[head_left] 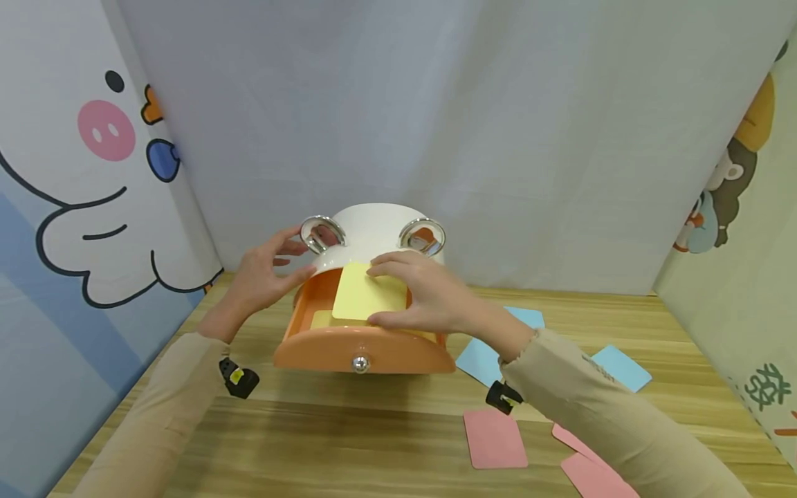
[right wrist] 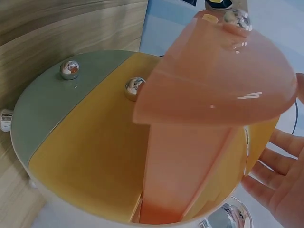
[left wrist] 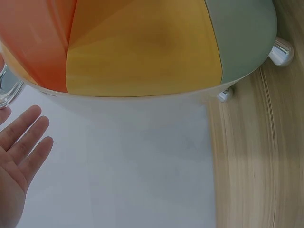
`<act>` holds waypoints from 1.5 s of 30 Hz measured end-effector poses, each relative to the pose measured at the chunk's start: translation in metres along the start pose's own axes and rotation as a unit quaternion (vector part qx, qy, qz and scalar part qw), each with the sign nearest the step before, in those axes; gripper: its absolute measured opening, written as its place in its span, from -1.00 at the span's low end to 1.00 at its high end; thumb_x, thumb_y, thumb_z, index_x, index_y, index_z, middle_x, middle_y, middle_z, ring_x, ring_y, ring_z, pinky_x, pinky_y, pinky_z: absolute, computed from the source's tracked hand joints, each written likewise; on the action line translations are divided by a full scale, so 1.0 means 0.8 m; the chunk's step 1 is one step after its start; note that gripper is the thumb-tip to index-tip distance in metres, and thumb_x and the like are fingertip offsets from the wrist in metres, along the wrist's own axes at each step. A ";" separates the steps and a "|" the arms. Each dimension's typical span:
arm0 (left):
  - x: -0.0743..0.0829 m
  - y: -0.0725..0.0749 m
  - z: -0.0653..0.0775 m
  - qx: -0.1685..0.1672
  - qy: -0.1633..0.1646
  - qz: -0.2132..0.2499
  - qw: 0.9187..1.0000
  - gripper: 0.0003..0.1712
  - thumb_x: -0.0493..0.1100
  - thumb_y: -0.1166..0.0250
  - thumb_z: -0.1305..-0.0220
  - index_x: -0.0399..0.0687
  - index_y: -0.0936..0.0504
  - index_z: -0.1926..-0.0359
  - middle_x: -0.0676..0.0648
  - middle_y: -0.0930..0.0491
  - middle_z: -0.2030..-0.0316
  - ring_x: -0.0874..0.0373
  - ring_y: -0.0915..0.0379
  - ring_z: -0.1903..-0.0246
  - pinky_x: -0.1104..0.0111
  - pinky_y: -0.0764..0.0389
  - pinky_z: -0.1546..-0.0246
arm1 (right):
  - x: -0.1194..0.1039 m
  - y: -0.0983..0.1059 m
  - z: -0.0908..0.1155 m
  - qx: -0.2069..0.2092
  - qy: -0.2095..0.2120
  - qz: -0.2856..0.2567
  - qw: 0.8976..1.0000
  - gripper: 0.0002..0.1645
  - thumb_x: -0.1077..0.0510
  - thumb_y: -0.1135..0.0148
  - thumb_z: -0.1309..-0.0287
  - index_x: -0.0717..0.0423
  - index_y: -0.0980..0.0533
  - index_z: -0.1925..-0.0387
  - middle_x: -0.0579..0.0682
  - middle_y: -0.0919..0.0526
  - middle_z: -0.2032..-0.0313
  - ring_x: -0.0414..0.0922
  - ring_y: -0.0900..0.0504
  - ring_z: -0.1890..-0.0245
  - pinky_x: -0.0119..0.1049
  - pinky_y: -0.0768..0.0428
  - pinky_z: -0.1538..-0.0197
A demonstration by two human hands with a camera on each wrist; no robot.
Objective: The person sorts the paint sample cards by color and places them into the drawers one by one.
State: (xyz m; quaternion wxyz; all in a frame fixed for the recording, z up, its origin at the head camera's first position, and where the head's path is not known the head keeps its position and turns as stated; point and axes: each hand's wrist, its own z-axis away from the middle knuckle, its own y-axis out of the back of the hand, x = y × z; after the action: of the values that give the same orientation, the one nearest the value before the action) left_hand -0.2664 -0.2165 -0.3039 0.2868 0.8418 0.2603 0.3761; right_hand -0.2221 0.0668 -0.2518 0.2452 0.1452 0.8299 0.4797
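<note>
A white rounded cabinet [head_left: 380, 225] with two chrome rings on top stands on the table. Its orange drawer [head_left: 361, 349] is pulled out, showing a round chrome knob. My right hand [head_left: 426, 294] grips a yellow card [head_left: 364, 294] by its right side, thumb low and fingers high, tilted over the drawer opening. More yellow card [head_left: 321, 319] shows inside the drawer, beneath it. At the cabinet's left side, my left hand [head_left: 264, 273] is spread, its thumb at the opening's edge and fingers beside the left ring [head_left: 322, 235]. The left wrist view shows those fingers [left wrist: 31, 147] extended.
Blue cards [head_left: 623, 366] and pink cards [head_left: 495, 439] lie on the wooden table [head_left: 299, 443], right of the cabinet and partly beneath my right forearm. Below the orange drawer sit a yellow front [right wrist: 95, 152] and a green front [right wrist: 61, 95]. A pale curtain [head_left: 498, 138] hangs behind.
</note>
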 end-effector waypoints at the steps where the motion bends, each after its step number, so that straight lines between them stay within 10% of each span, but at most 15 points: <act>1: 0.000 0.000 0.000 0.000 0.000 0.000 1.000 -0.29 -0.07 -0.29 -0.12 -0.22 -0.27 -0.24 -0.30 -0.55 0.10 -0.15 -0.48 0.09 -0.02 -0.51 0.12 | 0.000 0.000 -0.001 -0.002 0.000 -0.001 1.000 -0.37 -0.09 -0.35 0.12 0.14 -0.50 0.01 0.00 -0.50 -0.05 -0.09 -0.37 -0.13 -0.23 -0.31 -0.21; 21: 0.004 0.000 0.000 0.002 0.001 0.008 1.000 -0.30 -0.09 -0.30 -0.11 -0.24 -0.28 -0.23 -0.32 -0.54 0.10 -0.17 -0.48 0.09 -0.04 -0.51 0.13 | -0.001 0.004 0.009 0.009 0.003 -0.055 0.998 -0.38 -0.01 -0.33 0.05 0.19 -0.46 -0.05 0.02 -0.48 -0.06 -0.09 -0.36 -0.13 -0.19 -0.34 -0.19; 31: 0.003 -0.001 0.000 0.002 -0.001 0.007 1.000 -0.31 -0.11 -0.29 -0.12 -0.24 -0.28 -0.23 -0.31 -0.54 0.11 -0.16 -0.48 0.09 -0.04 -0.51 0.13 | -0.027 0.011 0.039 0.113 0.063 -0.098 0.987 -0.48 0.10 -0.39 0.12 0.19 -0.49 0.07 -0.02 -0.52 0.08 -0.17 -0.43 0.00 -0.32 -0.41 -0.06; 45: 0.002 0.000 0.000 -0.002 0.004 0.011 1.000 -0.31 -0.13 -0.29 -0.12 -0.24 -0.26 -0.24 -0.31 -0.54 0.10 -0.16 -0.48 0.08 -0.03 -0.51 0.12 | -0.064 -0.042 0.084 0.200 0.019 -0.130 0.971 -0.51 0.11 -0.43 0.19 0.16 -0.50 0.14 -0.05 -0.51 0.27 -0.19 -0.40 0.39 -0.45 -0.47 0.38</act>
State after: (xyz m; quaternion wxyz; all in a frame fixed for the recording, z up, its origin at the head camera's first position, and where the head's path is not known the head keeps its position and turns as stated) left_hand -0.2652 -0.2154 -0.3031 0.2829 0.8425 0.2515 0.3832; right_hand -0.1429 0.0742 -0.2953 0.2554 0.0726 0.9255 0.2702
